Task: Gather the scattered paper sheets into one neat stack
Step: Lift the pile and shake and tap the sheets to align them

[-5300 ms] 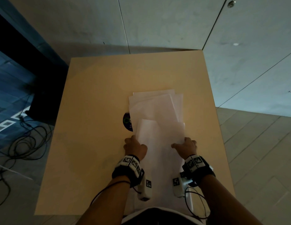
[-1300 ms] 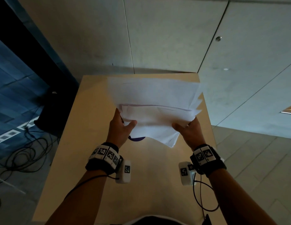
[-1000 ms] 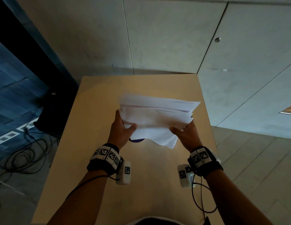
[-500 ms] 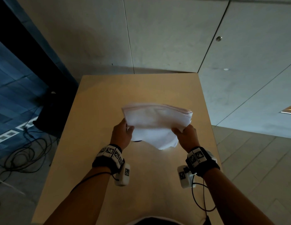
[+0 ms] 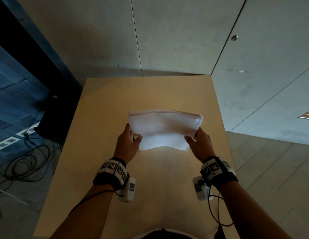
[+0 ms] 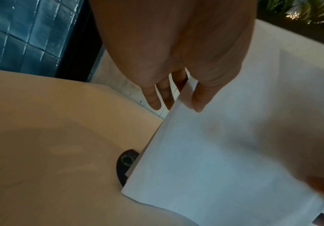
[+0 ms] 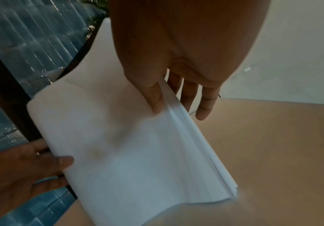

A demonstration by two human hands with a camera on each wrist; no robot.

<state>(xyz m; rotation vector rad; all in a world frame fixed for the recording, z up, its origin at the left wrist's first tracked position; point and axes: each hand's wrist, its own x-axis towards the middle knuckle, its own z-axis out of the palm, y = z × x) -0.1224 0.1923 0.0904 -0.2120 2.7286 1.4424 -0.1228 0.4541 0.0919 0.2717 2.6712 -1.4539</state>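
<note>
No writing can be read on the white paper stack (image 5: 165,128); the dark round sticker (image 6: 127,162) on the table (image 5: 102,118) beneath it bears a green ring mark, its letters too blurred to tell; the left hand (image 5: 127,145) at nine o'clock pinches the stack's left edge, thumb in front, fingers (image 6: 154,97) behind; the sheets stand on edge, sagging, lower edge touching the tabletop, long axis running nine to three; the right hand (image 5: 198,144) at three o'clock pinches the right edge likewise.
</note>
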